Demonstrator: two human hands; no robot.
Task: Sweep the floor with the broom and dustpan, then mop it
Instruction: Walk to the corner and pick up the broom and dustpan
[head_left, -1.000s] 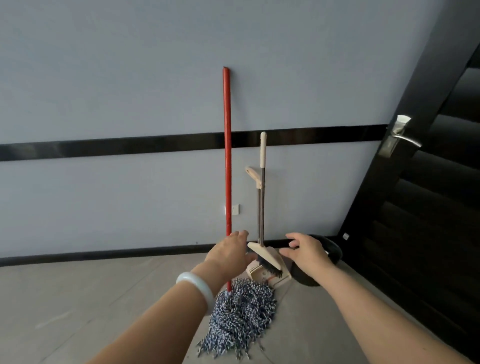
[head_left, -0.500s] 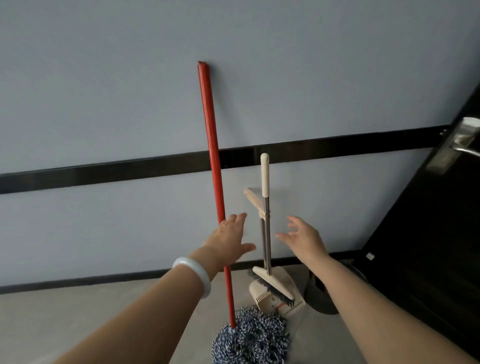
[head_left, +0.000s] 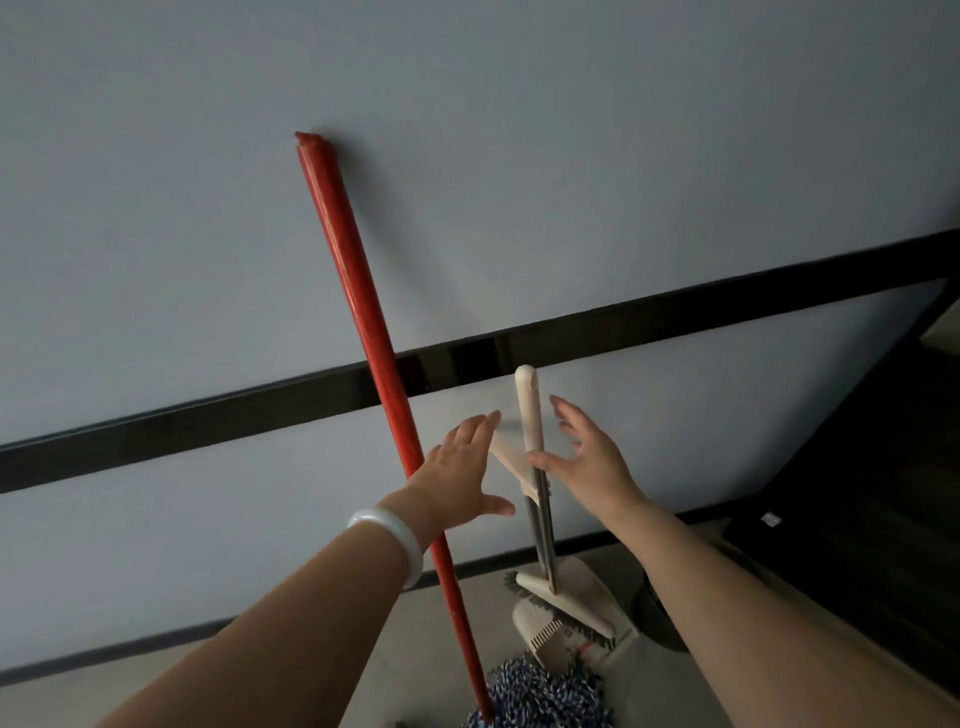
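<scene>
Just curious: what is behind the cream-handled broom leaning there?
Behind the cream-handled broom stand the cream dustpan, its slanted handle partly hidden by the left hand, and the grey wall with its black stripe.

Red mop pole (head_left: 363, 332) – cream broom (head_left: 529, 410)

I see a pale grey wall (head_left: 519, 156), black stripe (head_left: 208, 415) across it, dark door (head_left: 857, 493) right of the wall, grey floor (head_left: 156, 675) below, dim light

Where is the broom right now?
In the head view, the broom stands upright against the wall, right of the red mop, its bristles in the dustpan. Its cream handle top sits between the open left hand and right hand.
</scene>
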